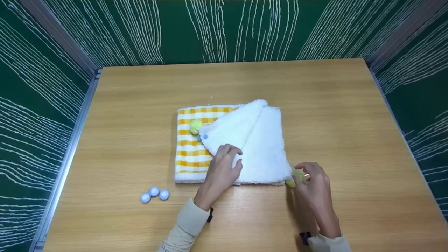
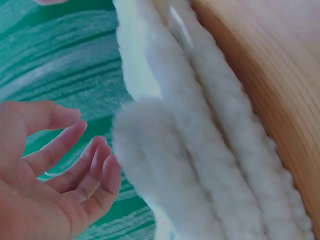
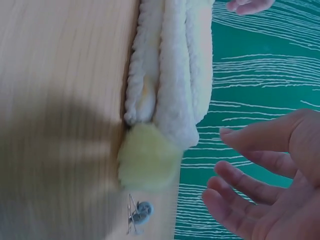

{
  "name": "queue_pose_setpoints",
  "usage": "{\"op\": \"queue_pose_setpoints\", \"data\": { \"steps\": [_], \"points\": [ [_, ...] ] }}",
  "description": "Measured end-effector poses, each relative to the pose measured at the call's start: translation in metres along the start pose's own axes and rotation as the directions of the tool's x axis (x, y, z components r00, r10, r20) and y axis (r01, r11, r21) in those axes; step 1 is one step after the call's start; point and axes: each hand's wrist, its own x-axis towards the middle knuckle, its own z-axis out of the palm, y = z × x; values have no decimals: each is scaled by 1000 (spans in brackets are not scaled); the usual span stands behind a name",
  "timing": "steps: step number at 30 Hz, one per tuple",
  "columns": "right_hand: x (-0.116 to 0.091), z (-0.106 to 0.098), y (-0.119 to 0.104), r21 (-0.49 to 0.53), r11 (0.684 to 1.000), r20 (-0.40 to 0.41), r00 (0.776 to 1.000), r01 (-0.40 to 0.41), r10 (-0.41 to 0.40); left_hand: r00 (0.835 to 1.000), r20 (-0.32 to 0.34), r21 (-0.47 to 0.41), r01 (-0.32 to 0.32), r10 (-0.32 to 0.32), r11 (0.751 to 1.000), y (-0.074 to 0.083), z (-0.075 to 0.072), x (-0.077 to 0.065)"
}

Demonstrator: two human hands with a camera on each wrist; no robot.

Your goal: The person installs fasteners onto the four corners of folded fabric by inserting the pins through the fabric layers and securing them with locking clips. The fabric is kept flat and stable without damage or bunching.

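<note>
A folded fleece blanket lies on the table, its yellow-and-white checked side (image 1: 190,154) showing at the left and its white fleece (image 1: 267,147) folded over at the right. My left hand (image 1: 224,162) is over the fleece's left edge, fingers loosely bent and holding nothing. A yellow-green pom-pom (image 3: 150,157) sits at the near right corner. My right hand (image 1: 313,182) is beside it, thumb and fingers spread apart with nothing between them. Another pom-pom (image 1: 196,126) lies on the checks, next to the fleece flap's pointed corner, which bears a blue dot (image 1: 205,137).
Three small pale lilac discs (image 1: 154,191) lie together on the wooden table (image 1: 115,147), left of the blanket. A small blue thing with thin metal parts (image 3: 141,212) shows past the pom-pom in the right wrist view. Green, white-streaked walls (image 1: 175,31) surround the table's back and sides.
</note>
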Motion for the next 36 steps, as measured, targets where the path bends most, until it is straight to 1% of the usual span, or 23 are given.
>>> {"op": "queue_pose_setpoints", "data": {
  "steps": [5, 9, 13, 17, 20, 25, 28, 30, 32, 36],
  "points": [
    [-2, -5, 5, -35, 999, 30, 1000, 3, -2, 996, 54, 4, -67, 67, 998, 17, 5, -4],
    [-1, -9, 10, -63, 998, 46, 999, -8, 11, 985, 116, 14, -127, 125, 992, 30, 10, -7],
    [0, -14, 15, -80, 995, 71, 996, -51, 57, 967, 168, 49, -200, 189, 979, 41, 15, -9],
    [1, -20, 20, -114, 991, 110, 990, -73, 85, 944, 188, 89, -293, 273, 952, 50, 19, -9],
    [2, -24, 24, -142, 986, 147, 984, -84, 105, 925, 202, 107, -346, 321, 932, 54, 24, -8],
    [3, -27, 30, -168, 981, 193, 972, -100, 132, 897, 256, 134, -403, 361, 905, 58, 38, -7],
    [4, -26, 33, -170, 980, 204, 969, -105, 140, 875, 304, 162, -437, 377, 885, 60, 49, -7],
    [5, -25, 35, -169, 979, 207, 968, -111, 145, 864, 331, 176, -450, 378, 875, 61, 56, -8],
    [6, -24, 37, -165, 979, 207, 967, -118, 151, 860, 345, 194, -458, 377, 868, 60, 62, -7],
    [8, -21, 41, -155, 980, 210, 966, -122, 153, 863, 344, 234, -461, 371, 856, 58, 71, -6]
  ]
}}
